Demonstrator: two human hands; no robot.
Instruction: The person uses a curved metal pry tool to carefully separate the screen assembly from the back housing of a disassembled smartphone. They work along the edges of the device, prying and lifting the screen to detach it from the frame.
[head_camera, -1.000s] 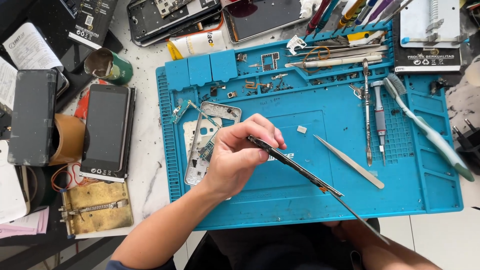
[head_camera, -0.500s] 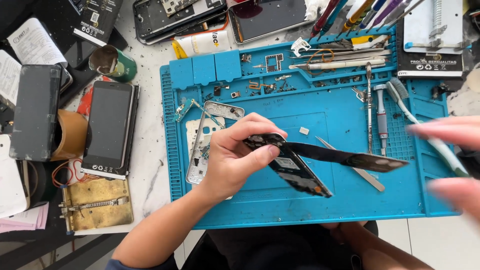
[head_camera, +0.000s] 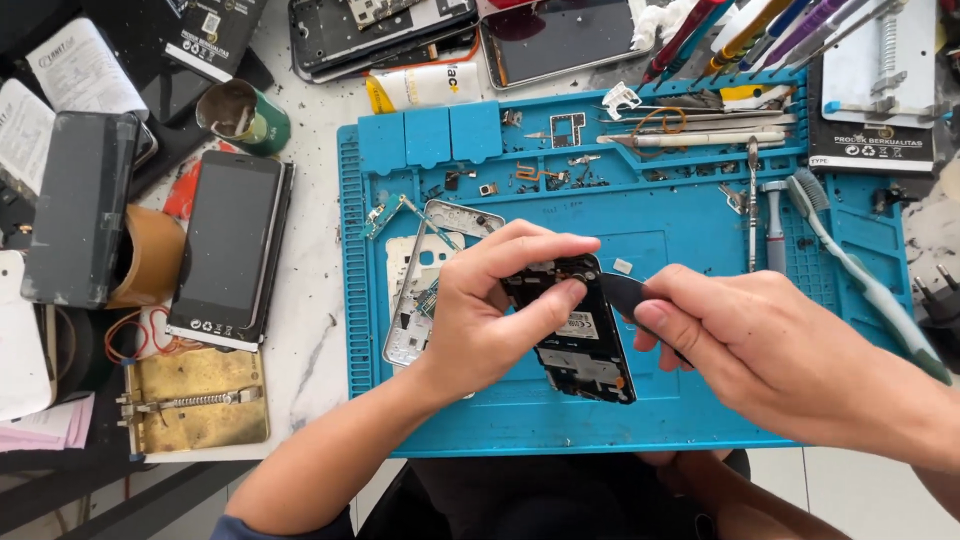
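Phones are lying at nine o'clock, one dark handset (head_camera: 224, 250) face up beside the blue mat (head_camera: 690, 400). Left hand (head_camera: 480, 310) is pinching the opened phone body (head_camera: 575, 330) at centre, fingers closed on it. Right hand (head_camera: 770, 350), at three o'clock, is gripping a dark flat pick (head_camera: 622, 295) touching that body's edge.

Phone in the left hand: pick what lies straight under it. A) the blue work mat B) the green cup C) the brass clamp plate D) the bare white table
A: the left hand holds the opened phone above the blue work mat, with blue showing around it on all sides.
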